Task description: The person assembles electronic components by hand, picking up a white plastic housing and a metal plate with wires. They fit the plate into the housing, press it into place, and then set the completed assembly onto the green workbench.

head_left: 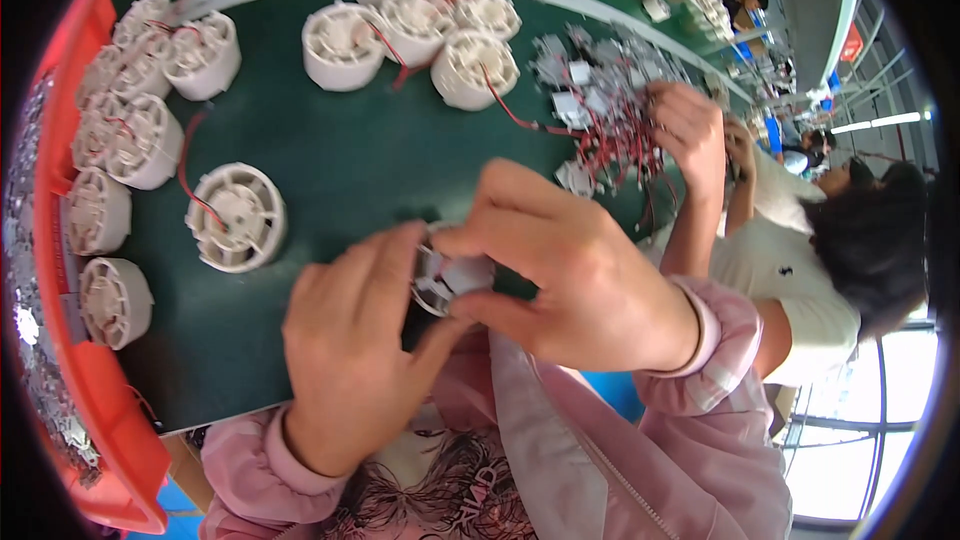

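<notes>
Close to my body, my left hand (355, 340) steadies a round white plastic housing (428, 290) between thumb and fingers. My right hand (585, 270) pinches a small flat grey piece (465, 275) at the housing's open face. My fingers cover much of both parts, so how far the piece sits inside cannot be seen. Left of my hands, a single white round housing (237, 218) lies face up, a red and black wire coming out of it.
Several more white housings (345, 45) stand at the far side and left of the green table (330, 140). An orange-red bin (75, 340) of small grey parts borders the left. At right, a co-worker's hand (690, 130) touches a pile of grey pieces with red wires (610, 100).
</notes>
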Motion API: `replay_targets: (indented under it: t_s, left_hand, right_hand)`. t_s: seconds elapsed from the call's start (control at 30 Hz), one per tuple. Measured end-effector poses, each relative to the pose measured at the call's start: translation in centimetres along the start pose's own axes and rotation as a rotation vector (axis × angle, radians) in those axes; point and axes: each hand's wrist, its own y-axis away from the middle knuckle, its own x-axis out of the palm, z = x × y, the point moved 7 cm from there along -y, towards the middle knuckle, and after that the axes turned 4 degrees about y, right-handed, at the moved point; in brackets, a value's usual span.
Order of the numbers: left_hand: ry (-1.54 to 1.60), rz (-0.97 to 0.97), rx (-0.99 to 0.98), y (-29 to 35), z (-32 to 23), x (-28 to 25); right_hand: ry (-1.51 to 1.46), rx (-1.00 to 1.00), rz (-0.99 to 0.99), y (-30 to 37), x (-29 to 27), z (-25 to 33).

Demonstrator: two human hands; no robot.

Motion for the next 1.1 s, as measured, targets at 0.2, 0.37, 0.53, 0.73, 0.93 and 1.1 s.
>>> replay_targets:
  t_s: [0.2, 0.37, 0.53, 0.73, 0.93, 1.1]
  left_hand:
    - [0.003, -0.021, 0.0, 0.1, -0.1, 0.3]
    - [-0.012, -0.008, -0.024, 0.4, 0.0, 0.5]
    - [0.046, 0.124, -0.066, 0.6, -0.1, 1.3]
    - [0.024, 0.068, -0.087, 1.5, 0.2, 1.1]
    - [-0.03, 0.105, -0.085, 0.9, 0.2, 0.6]
    - [0.052, 0.109, -0.042, 0.6, 0.1, 1.1]
  right_hand:
    - [-0.002, 0.021, 0.037, 0.8, 0.0, -0.3]
    - [0.039, -0.012, -0.187, 1.9, 0.4, 0.3]
    - [-0.117, 0.063, -0.048, 2.2, 0.4, -1.3]
    - [0.079, -0.027, -0.259, 3.4, 1.1, 1.1]
    - [0.01, -0.037, -0.28, 3.2, 0.5, 0.0]
    - [-0.027, -0.068, -0.158, 3.2, 0.6, 0.3]
